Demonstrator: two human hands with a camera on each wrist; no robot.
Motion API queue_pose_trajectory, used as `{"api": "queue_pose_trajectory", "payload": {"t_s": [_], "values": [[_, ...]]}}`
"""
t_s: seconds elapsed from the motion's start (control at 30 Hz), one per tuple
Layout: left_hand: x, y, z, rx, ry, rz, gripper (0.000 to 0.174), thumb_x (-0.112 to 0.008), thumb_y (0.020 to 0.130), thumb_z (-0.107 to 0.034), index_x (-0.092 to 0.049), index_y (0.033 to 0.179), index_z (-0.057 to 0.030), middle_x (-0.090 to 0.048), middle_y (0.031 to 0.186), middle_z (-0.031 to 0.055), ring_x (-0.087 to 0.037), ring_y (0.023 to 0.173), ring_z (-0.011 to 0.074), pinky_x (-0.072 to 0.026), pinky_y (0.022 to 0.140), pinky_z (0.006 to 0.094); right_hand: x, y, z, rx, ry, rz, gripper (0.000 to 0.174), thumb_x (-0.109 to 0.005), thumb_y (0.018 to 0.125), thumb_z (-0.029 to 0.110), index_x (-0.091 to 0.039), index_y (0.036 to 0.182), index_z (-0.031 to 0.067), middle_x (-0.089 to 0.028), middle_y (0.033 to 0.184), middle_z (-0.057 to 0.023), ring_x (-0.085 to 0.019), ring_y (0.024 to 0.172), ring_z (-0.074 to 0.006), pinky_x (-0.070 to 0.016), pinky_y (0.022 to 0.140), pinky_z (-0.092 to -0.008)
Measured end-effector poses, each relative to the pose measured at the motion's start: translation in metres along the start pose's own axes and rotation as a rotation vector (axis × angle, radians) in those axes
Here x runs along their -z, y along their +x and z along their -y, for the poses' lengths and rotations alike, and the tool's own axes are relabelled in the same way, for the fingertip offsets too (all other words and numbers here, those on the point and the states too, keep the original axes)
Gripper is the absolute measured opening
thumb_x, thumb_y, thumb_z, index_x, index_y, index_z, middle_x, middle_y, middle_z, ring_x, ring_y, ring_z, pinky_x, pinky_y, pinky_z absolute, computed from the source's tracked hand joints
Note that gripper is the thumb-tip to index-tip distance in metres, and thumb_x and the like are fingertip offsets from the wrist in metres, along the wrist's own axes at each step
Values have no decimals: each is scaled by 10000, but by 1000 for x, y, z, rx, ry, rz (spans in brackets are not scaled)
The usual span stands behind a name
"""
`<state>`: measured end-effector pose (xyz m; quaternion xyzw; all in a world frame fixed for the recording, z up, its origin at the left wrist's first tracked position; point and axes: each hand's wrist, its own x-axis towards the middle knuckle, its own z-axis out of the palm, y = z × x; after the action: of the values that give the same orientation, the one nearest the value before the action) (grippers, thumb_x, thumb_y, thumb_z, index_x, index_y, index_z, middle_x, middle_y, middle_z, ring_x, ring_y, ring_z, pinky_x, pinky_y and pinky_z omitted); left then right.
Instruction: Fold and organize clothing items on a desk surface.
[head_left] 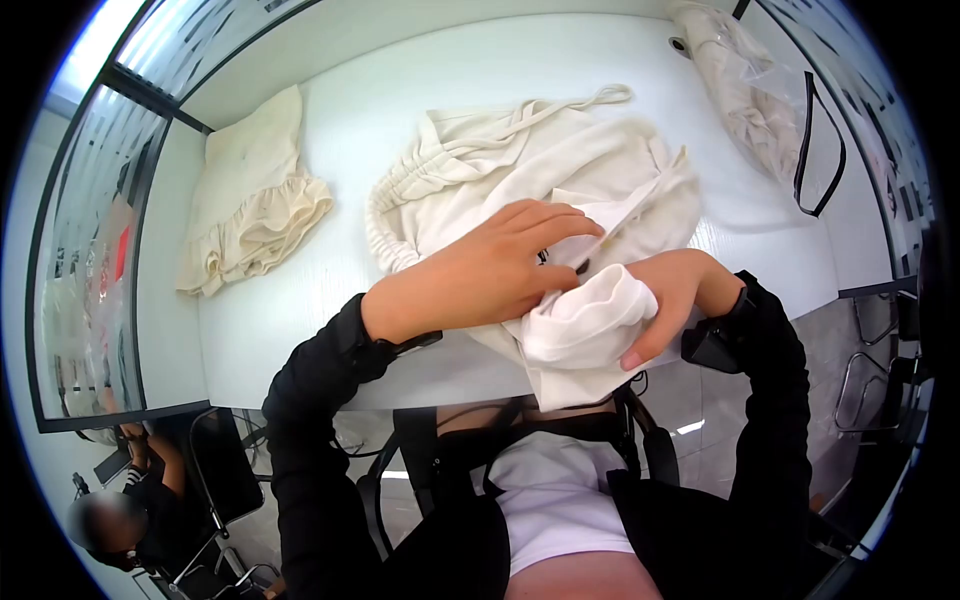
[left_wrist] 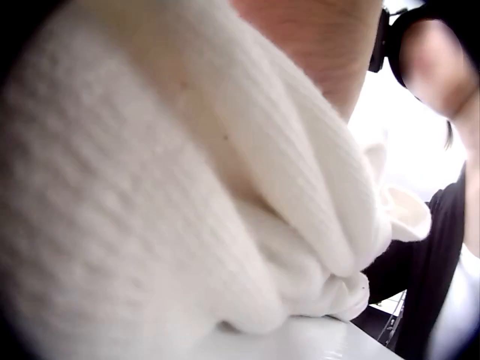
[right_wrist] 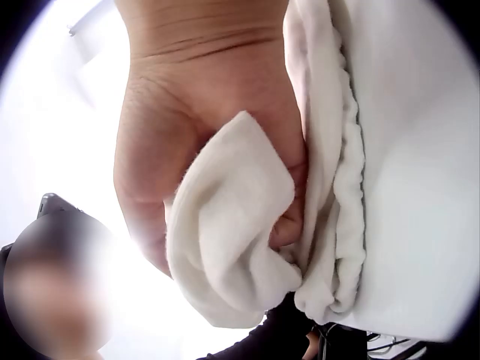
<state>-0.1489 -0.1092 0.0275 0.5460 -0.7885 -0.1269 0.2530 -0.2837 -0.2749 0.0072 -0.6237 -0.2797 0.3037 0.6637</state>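
A cream cloth garment point(head_left: 460, 190) with a gathered elastic edge and a thin strap lies spread over the white table in the head view. My left hand point(head_left: 490, 265) reaches across it from the left, back upward, fingers bent and gripping the cloth near a small black print. My right hand point(head_left: 682, 290) grips a bunched, rolled part of the same cloth point(head_left: 590, 320) at the near table edge, thumb along its side. In the right wrist view, cloth folds point(right_wrist: 232, 225) bulge out of the curled right hand. Blurred cloth point(left_wrist: 150, 187) fills much of the left wrist view and hides the left fingers.
A folded cream garment with a ruffled hem point(head_left: 255, 195) lies at the table's left. Toward the back right is a clear plastic bag of cream cloth point(head_left: 745, 95), with a black strap loop point(head_left: 822, 145) beside it. Low partitions border the table. Another person point(head_left: 130, 520) sits at lower left.
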Motion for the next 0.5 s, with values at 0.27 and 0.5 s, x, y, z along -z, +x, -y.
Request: {"api": "queue_pose_trajectory", "payload": {"t_s": [0.27,0.5], "values": [[43,-12,14,-63,-84,-100,208,-674,519,-72,-466,510,-61,-603,1067,48,-452,1148,283,-276,990,460,18,-29,0,-4,-123,-184,570,-710,695,139,-456,1180,-20,-569,1046,-82,-511,972,-162,-408,836,-271],[75,-22,4,-72,-64,-171,220,-672,533,-88,-472,450,-46,-648,763,37,-563,988,269,-275,979,493,53,-80,-2,85,-123,-1021,348,-684,599,10,-604,938,2,-611,844,-11,-549,777,-88,-426,728,-232]]}}
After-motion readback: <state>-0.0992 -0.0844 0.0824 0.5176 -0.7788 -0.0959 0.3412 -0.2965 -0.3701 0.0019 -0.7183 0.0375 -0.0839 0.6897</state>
